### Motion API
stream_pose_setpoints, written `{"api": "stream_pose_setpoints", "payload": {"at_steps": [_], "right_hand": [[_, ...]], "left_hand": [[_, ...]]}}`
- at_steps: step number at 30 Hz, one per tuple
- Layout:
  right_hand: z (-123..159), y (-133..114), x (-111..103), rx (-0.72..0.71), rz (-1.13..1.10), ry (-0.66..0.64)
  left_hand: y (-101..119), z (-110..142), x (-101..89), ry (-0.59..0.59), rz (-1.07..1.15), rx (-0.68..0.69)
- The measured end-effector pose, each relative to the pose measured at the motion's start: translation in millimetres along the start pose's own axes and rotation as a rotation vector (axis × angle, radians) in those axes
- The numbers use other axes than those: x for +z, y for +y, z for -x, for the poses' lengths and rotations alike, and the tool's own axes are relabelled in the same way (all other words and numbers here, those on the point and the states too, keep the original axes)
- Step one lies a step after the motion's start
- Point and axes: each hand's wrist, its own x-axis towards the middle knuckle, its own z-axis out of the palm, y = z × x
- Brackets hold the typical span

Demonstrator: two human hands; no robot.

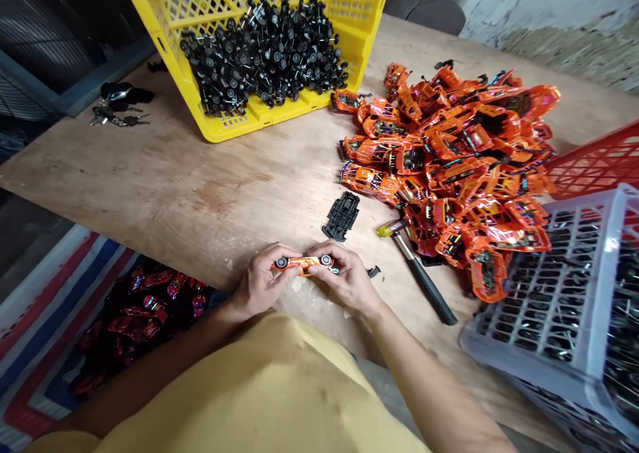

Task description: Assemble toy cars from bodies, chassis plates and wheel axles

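One orange toy car (303,262), wheels on, pinched at its ends between closed fingers of left hand (263,279) and right hand (345,275); orange car shells (449,140), heaped, seemingly wheelless; black base (342,215), unattached; wheels (279,57), loose, in yellow basket (259,118).

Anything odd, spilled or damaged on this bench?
Two small things. A tiny black scrap lies loose between the right hand and the hammer, apart from the heaps. A brownish stain marks the wood. Nothing looks clearly broken.
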Motion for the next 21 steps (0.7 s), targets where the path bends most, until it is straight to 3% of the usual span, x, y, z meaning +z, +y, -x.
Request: {"api": "stream_pose_setpoints", "payload": {"at_steps": [6,12,16,21], "right_hand": [[2,3,4,-0.043,0.006,0.050],[4,4,6,-0.070,0.062,0.063],[4,1,6,-0.117,0.067,0.065],[3,3,8,-0.055,0.070,0.073]], "left_hand": [[1,0,-0.8,-0.019,0.002,0.010],[-10,1,-13.3,-0.155,0.029,-0.006],[-8,1,-15.0,-0.151,-0.002,-0.041],[-7,1,-13.5,-0.121,0.001,-0.098]]}}
